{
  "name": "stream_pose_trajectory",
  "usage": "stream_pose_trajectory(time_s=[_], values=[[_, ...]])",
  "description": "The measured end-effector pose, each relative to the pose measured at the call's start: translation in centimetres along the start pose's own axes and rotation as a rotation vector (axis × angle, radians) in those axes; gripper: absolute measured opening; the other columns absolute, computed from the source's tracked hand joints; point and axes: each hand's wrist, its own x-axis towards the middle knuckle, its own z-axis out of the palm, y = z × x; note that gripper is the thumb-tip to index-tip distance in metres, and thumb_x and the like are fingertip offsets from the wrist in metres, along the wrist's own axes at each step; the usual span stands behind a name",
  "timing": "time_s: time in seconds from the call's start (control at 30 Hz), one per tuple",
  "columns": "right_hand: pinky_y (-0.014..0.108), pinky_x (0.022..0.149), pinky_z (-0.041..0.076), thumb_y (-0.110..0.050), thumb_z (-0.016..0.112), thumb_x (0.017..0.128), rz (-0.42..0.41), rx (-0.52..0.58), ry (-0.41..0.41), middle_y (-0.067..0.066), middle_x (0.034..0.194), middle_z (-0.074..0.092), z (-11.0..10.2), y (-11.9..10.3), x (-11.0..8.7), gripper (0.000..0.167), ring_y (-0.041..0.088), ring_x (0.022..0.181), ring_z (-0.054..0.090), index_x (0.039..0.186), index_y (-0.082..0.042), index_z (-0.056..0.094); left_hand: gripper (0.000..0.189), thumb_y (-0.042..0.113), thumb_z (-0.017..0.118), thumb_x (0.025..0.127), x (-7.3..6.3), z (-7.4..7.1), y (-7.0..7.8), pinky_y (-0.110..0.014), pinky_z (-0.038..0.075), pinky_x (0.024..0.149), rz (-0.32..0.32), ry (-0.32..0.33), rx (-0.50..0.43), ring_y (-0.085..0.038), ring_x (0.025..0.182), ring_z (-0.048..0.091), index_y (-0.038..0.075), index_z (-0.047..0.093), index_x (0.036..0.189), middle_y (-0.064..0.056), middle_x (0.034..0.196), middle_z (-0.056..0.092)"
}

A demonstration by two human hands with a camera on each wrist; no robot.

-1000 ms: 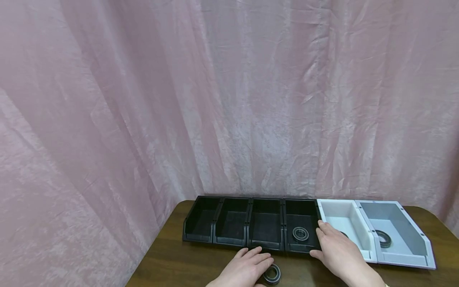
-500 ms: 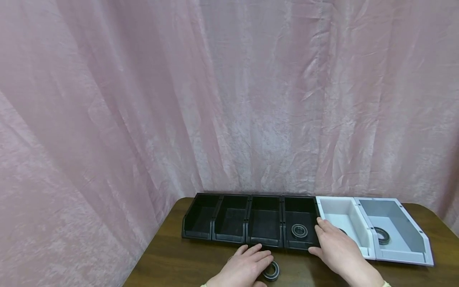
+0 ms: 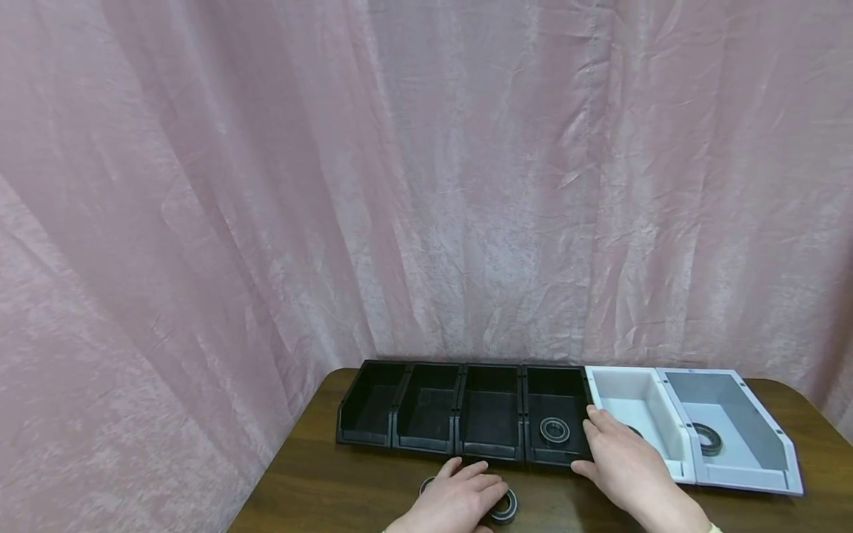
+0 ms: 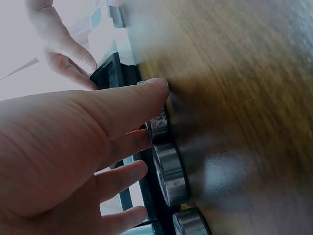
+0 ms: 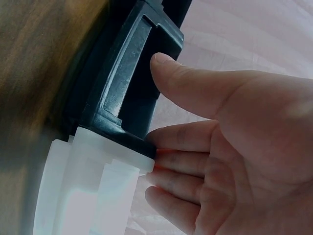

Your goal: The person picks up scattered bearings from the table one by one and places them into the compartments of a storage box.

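Note:
My left hand (image 3: 448, 503) is low over the table, fingers spread and fairly straight above ball bearings. One bearing (image 3: 514, 508) shows right of its fingers and part of another (image 3: 426, 484) to the left. In the left wrist view, several bearings (image 4: 175, 181) lie in a row by the fingertips; the thumb overlaps one. My right hand (image 3: 626, 459) touches the adjoining walls of the rightmost black bin (image 3: 560, 453) and the white bin (image 3: 686, 444); the right wrist view shows loosely extended fingers holding no loose thing. A bearing (image 3: 565, 431) lies in that black bin.
Several more black bins (image 3: 429, 443) stand in line to the left. A grey bin (image 3: 753, 477) at the right end contains a bearing (image 3: 716, 446); another bearing (image 3: 635, 431) in the white bin is mostly hidden by my right hand. A pink curtain (image 3: 466, 185) hangs behind the table.
My left hand has shifted slightly right over the bearings, so the edge of the left bearing now shows. My right hand has stayed at the bin walls. The head view has shifted a little.

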Motion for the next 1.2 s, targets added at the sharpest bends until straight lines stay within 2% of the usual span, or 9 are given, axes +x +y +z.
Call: stream_pose_trajectory(time_s=[0.2, 0.5, 0.7, 0.97, 1.2], values=[[0.063, 0.113, 0.049, -0.035, 0.091, 0.090, -0.004, -0.002, 0.002, 0.037, 0.150, 0.058, 0.1, -0.1, 0.0, 0.071, 0.054, 0.142, 0.055, 0.131, 0.019, 0.067, 0.061, 0.045, 0.084, 0.097, 0.2, 0.1, -0.1, -0.053, 0.053, 0.112, -0.021, -0.013, -0.039, -0.015, 0.141, 0.060, 0.020, 0.067, 0.150, 0.011, 0.145, 0.069], [0.062, 0.113, 0.050, -0.036, 0.091, 0.090, -0.006, -0.021, -0.004, 0.037, 0.147, 0.060, -0.1, -0.2, 0.0, 0.070, 0.054, 0.140, 0.057, 0.128, 0.018, 0.069, 0.055, 0.045, 0.086, 0.096, 0.3, 0.7, -0.1, -0.040, 0.054, 0.112, 0.031, 0.061, 0.063, -0.015, 0.132, 0.066, 0.017, 0.071, 0.142, 0.008, 0.135, 0.074], [0.062, 0.113, 0.050, -0.035, 0.091, 0.090, -0.009, -0.024, 0.003, 0.037, 0.148, 0.060, 0.0, -0.3, 0.0, 0.069, 0.054, 0.140, 0.057, 0.128, 0.018, 0.069, 0.050, 0.043, 0.085, 0.098, 0.6, 0.6, -0.2, -0.032, 0.051, 0.114, 0.033, 0.051, 0.059, -0.013, 0.130, 0.067, 0.016, 0.073, 0.138, 0.008, 0.132, 0.075], [0.062, 0.112, 0.050, -0.036, 0.092, 0.089, 0.000, -0.016, -0.024, 0.037, 0.148, 0.060, 0.3, -0.2, -0.1, 0.071, 0.054, 0.141, 0.056, 0.129, 0.018, 0.069, 0.045, 0.045, 0.083, 0.098, 0.7, 0.9, -0.2, -0.026, 0.052, 0.109, 0.052, 0.060, 0.065, -0.009, 0.123, 0.068, 0.017, 0.075, 0.132, 0.009, 0.127, 0.076], [0.063, 0.112, 0.051, -0.035, 0.092, 0.089, -0.018, -0.018, 0.017, 0.037, 0.147, 0.061, 0.1, 0.0, 0.1, 0.069, 0.054, 0.139, 0.057, 0.128, 0.018, 0.069, 0.038, 0.045, 0.085, 0.097, 1.2, 0.9, -0.3, -0.021, 0.051, 0.102, 0.047, 0.089, 0.058, -0.002, 0.108, 0.064, 0.020, 0.076, 0.124, 0.015, 0.116, 0.075]])
